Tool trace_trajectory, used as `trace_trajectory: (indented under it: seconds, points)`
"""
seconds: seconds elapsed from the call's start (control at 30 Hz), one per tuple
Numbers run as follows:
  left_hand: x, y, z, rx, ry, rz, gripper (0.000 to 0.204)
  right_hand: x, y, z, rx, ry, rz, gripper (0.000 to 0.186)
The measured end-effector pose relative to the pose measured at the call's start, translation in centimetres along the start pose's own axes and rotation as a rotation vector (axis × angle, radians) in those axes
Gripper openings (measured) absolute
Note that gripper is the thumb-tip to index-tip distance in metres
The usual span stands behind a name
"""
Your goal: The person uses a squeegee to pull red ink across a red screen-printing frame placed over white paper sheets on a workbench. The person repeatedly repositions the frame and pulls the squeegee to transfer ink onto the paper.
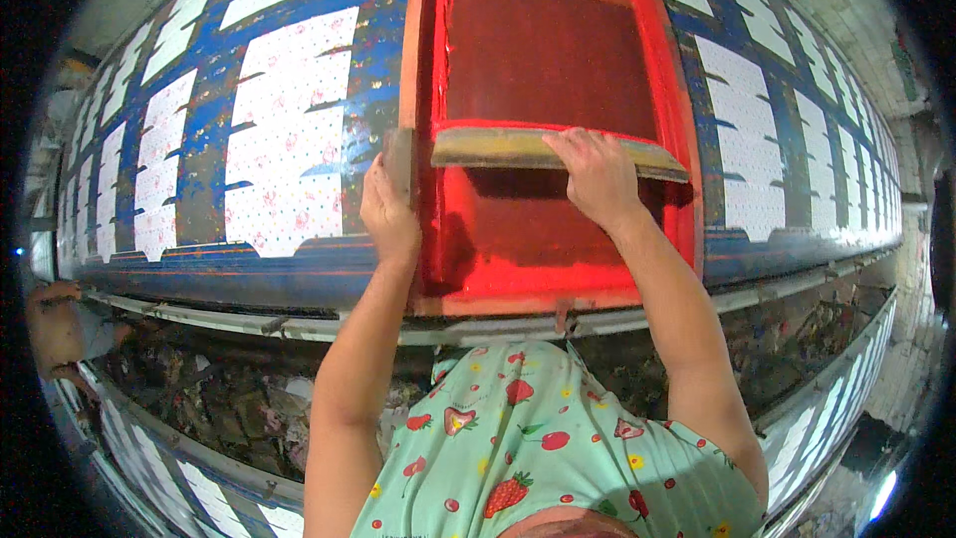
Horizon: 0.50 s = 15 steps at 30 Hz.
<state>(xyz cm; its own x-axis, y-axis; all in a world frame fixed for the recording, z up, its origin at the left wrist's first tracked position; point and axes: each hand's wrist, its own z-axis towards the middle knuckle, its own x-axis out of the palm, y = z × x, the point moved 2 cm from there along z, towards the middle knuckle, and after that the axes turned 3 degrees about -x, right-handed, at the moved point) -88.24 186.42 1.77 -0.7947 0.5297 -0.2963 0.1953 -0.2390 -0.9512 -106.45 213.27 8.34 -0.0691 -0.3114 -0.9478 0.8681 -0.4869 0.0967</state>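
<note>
A screen-printing frame [410, 60] lies on the long table in front of me. Red ink coats its inner edges, and its mesh [548, 55] looks dark red. Across the mesh runs a squeegee [498, 147] with a yellowish, worn blade holder. My right hand [600, 177] is closed on the squeegee right of its middle, fingers over the top edge. At the frame's left side my left hand [391, 214] grips a flat grey-brown handle [398, 161] that stands along the frame's edge. Part of the mesh nearer me lies in the squeegee's shadow.
White cut fabric pieces with small printed patterns [289, 130] lie in rows on the blue table [373, 90], left and right of the frame. A metal rail [299, 327] follows the table's near edge. Another person [62, 329] is at the far left. Scraps litter the ground behind me.
</note>
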Motion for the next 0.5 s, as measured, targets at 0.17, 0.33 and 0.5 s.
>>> trace_trajectory:
  seconds: [0.17,0.33,0.5]
  points:
    - [0.1,-0.3,-0.4,0.011,-0.038,0.100,0.057,3.2,-8.3,9.0,-0.044,-0.036,-0.080,0.041]
    - [0.1,-0.5,-0.6,-0.009,-0.092,0.157,0.055,6.2,-16.1,17.7,-0.078,-0.090,-0.098,0.039]
    - [0.1,-1.0,-1.2,-0.052,-0.111,0.197,0.055,7.0,-21.1,24.2,0.004,-0.041,-0.093,0.047]
